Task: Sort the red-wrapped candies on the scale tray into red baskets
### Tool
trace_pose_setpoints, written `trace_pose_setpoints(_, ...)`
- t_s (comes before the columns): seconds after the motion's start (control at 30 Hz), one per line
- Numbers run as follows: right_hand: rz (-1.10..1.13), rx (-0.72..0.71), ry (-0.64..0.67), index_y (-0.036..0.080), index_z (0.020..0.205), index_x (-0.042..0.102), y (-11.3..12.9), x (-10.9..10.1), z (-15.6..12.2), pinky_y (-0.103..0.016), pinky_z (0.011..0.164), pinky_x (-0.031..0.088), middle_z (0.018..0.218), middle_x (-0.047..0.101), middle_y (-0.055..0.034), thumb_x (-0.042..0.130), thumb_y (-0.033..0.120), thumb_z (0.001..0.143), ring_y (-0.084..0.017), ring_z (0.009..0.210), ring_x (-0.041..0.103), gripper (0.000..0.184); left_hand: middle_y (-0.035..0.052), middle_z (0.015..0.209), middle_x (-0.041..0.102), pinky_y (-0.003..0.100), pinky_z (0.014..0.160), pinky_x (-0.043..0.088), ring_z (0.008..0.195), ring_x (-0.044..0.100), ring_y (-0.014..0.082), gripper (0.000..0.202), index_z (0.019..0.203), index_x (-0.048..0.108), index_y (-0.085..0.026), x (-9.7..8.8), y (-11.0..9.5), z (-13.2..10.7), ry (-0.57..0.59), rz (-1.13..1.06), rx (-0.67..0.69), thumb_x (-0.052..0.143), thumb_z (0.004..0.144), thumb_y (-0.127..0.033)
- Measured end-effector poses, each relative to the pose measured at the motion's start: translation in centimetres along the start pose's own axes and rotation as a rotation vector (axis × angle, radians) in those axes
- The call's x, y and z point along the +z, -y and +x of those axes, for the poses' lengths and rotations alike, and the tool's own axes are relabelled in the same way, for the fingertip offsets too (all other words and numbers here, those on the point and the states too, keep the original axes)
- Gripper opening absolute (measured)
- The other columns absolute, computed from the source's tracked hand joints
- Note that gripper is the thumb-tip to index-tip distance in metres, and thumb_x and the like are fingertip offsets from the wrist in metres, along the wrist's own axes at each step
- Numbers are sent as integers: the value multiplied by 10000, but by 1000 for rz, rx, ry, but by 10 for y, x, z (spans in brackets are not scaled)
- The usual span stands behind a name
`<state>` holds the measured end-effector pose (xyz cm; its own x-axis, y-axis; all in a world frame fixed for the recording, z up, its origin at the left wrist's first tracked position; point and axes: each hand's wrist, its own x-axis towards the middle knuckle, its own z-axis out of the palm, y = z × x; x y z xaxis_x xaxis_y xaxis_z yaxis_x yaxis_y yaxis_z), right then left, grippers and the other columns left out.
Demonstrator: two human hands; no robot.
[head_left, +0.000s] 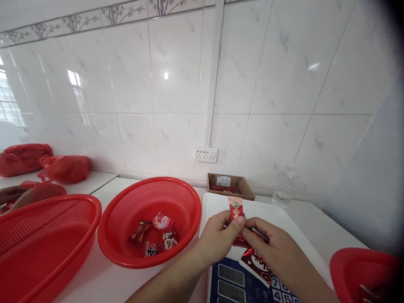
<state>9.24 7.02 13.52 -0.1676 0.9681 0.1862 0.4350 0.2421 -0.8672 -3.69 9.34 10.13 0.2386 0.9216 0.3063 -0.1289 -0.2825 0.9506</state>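
Observation:
My left hand point(219, 240) and my right hand point(273, 248) meet over a white scale platform point(268, 212). Both pinch a small red wrapped candy packet point(236, 209) that stands upright between the fingertips. My right hand also keeps another red packet with white lettering point(257, 265) under its palm, above the scale's blue keypad point(235, 282). Left of the hands sits a round red mesh basket point(126, 244) with several wrapped candies point(156, 235) on its bottom.
A larger red basket point(41, 248) fills the left foreground. A third red basket point(362, 273) shows at lower right. Red plastic bags point(44, 164) lie at far left. A small cardboard box point(230, 185) and a clear plastic bottle point(284, 189) stand by the tiled wall.

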Motion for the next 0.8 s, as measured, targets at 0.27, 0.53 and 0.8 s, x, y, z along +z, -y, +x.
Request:
trace_pose_setpoints(0.27,-33,-14,141,224,800,635,-5,-7,2,-257,645,451,709,661,10,509,436,785,-184,701,598,247,17,710,518,268,715,399,720,479,138,393,787,588,-108,5,-1,-4,-12,-111,35,524,793,-495)
trace_pose_setpoints(0.53,-73,-22,226,205,729,608,-11,-14,0,-238,535,390,596,537,24,483,510,786,-147,575,485,335,13,703,550,253,676,394,681,488,126,367,786,593,-118,6,1,-2,-67,-218,7,541,790,-481)
trace_pose_setpoints(0.8,-117,-61,291,193,691,531,-13,-8,0,-237,561,348,621,454,30,405,498,845,-131,605,410,365,4,681,533,233,645,378,651,470,109,376,763,562,-120,4,-4,0,-62,-213,1,553,777,-495)
